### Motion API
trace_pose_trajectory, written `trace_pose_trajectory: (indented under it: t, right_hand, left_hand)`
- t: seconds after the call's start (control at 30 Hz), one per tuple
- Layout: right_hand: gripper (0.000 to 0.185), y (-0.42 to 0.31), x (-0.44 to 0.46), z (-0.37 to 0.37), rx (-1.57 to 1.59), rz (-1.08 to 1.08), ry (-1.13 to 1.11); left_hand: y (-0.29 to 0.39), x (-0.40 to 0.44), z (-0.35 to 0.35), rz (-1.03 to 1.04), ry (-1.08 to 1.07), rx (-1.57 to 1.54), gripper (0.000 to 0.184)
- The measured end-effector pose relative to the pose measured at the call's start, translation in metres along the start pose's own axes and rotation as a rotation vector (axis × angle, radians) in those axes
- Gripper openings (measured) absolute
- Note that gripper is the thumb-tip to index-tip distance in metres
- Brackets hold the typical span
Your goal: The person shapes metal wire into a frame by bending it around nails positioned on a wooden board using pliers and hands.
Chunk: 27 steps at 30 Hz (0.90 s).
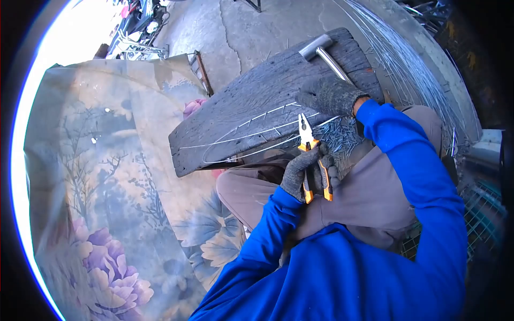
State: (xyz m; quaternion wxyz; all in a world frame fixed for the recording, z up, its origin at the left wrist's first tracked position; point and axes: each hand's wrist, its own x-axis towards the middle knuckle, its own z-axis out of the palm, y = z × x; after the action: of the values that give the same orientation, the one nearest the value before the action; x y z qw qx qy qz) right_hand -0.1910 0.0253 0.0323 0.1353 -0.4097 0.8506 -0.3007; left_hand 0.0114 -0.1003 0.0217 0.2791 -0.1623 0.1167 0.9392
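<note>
My left hand, in a dark grey knitted glove, is closed around the orange-and-black handles of a pair of pliers. The metal jaws point away from me, near a thin pale wire; whether they touch it I cannot tell. This wire bends into a long narrow loop over a dark wooden board, with short cross pieces along part of it. My right hand, gloved too, rests over the board, its fingers curled around the wire's near end and partly hidden. Beyond it a metal hammer lies on the board.
Many short nails are heaped between the board and my legs. Long thin metal rods lie in a bundle at the right. A flowered sheet spreads at the left, and concrete floor shows beyond the board.
</note>
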Motion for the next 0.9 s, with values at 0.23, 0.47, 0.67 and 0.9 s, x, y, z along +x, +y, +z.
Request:
trace_pose_trajectory:
  t: [0.23,0.47,0.67,0.9]
  right_hand:
    - [0.042,0.034,0.007,0.016,-0.262,-0.282,-0.226]
    - [0.061,0.029,0.004,0.001,-0.269,-0.238,-0.414]
    - [0.049,0.038,0.006,0.003,-0.261,-0.183,-0.407]
    - [0.048,0.065,0.017,0.023,-0.173,-0.144,-0.417]
  left_hand:
    - [-0.006,0.004,0.006,0.019,0.063,0.011,0.017]
    - [-0.012,0.017,0.001,0.092,0.206,0.195,0.015]
    - [-0.015,0.027,-0.004,0.137,0.405,0.463,0.015]
    - [-0.016,0.044,-0.014,0.2,0.585,0.825,0.016]
